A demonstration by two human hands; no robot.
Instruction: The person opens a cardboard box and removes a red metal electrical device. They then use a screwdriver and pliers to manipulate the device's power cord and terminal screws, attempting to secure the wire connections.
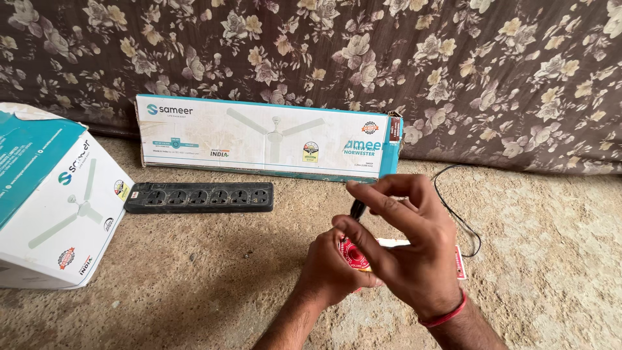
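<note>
My right hand point(408, 243) is raised in the middle of the view, its thumb and fingertips pinching a small black part point(357, 208). Just under and behind it, my left hand point(330, 269) grips a small red and white packet point(354, 255); most of the packet is hidden by my hands. A red thread band circles my right wrist. A thin black wire point(453, 210) runs on the floor behind my right hand, and whether it joins the black part cannot be told.
A black power strip point(199, 197) with several sockets lies on the rough concrete floor point(214, 272) to the left. A long white and teal ceiling-fan carton point(265, 137) leans against floral cloth point(324, 45) behind. Another fan box point(55, 201) stands at far left.
</note>
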